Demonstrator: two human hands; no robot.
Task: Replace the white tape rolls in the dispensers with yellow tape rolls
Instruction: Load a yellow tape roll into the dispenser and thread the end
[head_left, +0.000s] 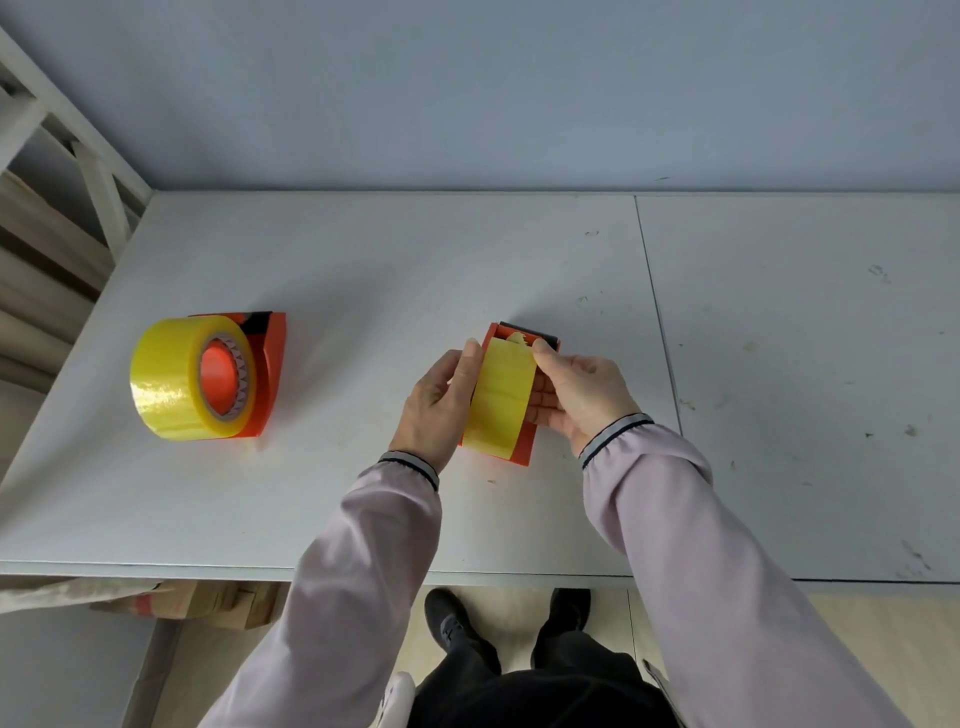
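Observation:
An orange dispenser (521, 451) stands on the white table (363, 270) in front of me with a yellow tape roll (501, 400) seated in it. My left hand (441, 405) grips the left side of that roll and dispenser. My right hand (576, 395) holds the right side, its thumb and forefinger pinching the loose tape end near the dark cutter at the far end. A second orange dispenser (270, 364) lies on its side at the left, loaded with another yellow tape roll (182, 384). No white roll is in view.
A seam (657, 312) splits the tabletop right of my hands. The wall runs along the far edge. A white frame (93, 171) stands at the left. Cardboard boxes (208, 603) sit under the front edge, near my shoes.

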